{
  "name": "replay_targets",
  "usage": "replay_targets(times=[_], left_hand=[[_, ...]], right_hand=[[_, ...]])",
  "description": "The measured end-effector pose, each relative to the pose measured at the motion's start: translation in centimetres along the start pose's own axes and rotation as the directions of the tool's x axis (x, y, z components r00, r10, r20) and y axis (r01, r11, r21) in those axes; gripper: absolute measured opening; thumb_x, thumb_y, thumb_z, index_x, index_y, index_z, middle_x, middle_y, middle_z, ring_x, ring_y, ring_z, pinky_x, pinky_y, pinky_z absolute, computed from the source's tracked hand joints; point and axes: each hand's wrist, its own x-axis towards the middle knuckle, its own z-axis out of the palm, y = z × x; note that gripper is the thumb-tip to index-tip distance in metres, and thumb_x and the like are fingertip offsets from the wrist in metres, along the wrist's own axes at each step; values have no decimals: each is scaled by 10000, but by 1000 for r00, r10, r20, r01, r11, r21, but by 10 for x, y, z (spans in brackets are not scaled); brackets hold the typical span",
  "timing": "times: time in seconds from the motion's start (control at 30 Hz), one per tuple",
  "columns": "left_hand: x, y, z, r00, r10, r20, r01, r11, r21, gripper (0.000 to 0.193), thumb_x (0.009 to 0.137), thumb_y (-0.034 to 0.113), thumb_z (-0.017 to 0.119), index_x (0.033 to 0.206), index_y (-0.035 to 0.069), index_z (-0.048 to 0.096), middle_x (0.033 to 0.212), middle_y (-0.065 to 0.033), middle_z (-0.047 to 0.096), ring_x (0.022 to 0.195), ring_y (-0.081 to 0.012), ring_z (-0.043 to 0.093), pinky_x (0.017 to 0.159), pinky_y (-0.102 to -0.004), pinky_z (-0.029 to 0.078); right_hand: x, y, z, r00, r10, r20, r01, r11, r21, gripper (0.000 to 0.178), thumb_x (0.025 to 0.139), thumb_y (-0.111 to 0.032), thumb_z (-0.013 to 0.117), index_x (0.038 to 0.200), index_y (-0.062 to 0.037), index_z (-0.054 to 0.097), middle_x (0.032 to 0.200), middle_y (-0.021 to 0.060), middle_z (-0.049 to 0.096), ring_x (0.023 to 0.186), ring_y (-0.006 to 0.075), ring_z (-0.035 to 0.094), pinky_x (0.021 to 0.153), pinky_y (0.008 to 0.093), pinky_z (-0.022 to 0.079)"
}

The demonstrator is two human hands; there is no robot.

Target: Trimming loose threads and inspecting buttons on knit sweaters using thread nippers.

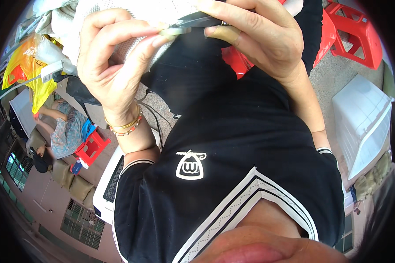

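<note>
Both my hands are raised close together at the top of the view. Between them runs a small, dark, narrow piece [199, 21] with a shiny edge; its exact kind is not clear. My right hand [267, 37] grips its right end between thumb and fingers, where a bit of metal shows. The thumb tip there looks yellowish, as if wrapped. My left hand [114, 57] pinches a short pale strip [180, 31] right against the dark piece's left end. White knitted fabric [140, 13] lies behind my left fingers, over my dark-clothed lap [188, 74].
Red plastic stools [368, 39] stand at the upper right, near a white sack-like block [360, 118]. On the left are a yellow plastic bag [39, 90], cables, a white machine casing [109, 184] and another person [68, 131] by a red stool.
</note>
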Motion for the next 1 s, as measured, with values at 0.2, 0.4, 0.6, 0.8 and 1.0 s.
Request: replay_targets(times=[0.2,0.4,0.6,0.8,1.0], left_hand=[[0,-6,-9,1000,-11,-2,11,1000,-6,244,672,-45,788,888,20,695,924,-25,545,802,-95,500,662,-186,355],[2,7,8,999,0,-42,1,999,37,235,642,-2,801,861,38,728,844,-33,579,732,-106,540,627,-213,395],[1,8,7,999,10,32,-11,999,49,242,666,-31,792,883,13,697,925,-46,549,857,-131,522,745,-217,407],[2,5,10,999,33,-26,-32,999,23,232,658,14,802,877,38,729,851,-40,592,752,-114,559,645,-222,420],[3,7,8,999,21,-24,-21,1000,23,224,665,15,801,874,37,727,852,-43,589,757,-118,564,648,-222,424]], right_hand=[[5,-1,2,996,76,53,-75,997,-22,391,712,-118,799,1084,-44,706,777,43,573,651,166,538,557,265,428],[-7,1,-12,1000,9,-25,-9,1000,10,390,716,-108,794,1089,-42,704,768,42,570,643,163,535,553,264,427],[-8,1,-14,999,-1,-34,2,1000,8,404,707,-107,798,1095,-43,703,757,34,552,645,154,527,566,256,429],[-8,2,-12,999,-22,-27,22,1000,19,433,693,-115,807,1108,-56,702,749,28,539,644,149,522,572,253,430],[-6,2,-6,998,-39,-43,40,999,17,440,690,-122,811,1112,-60,703,754,28,542,654,149,528,576,257,435]])
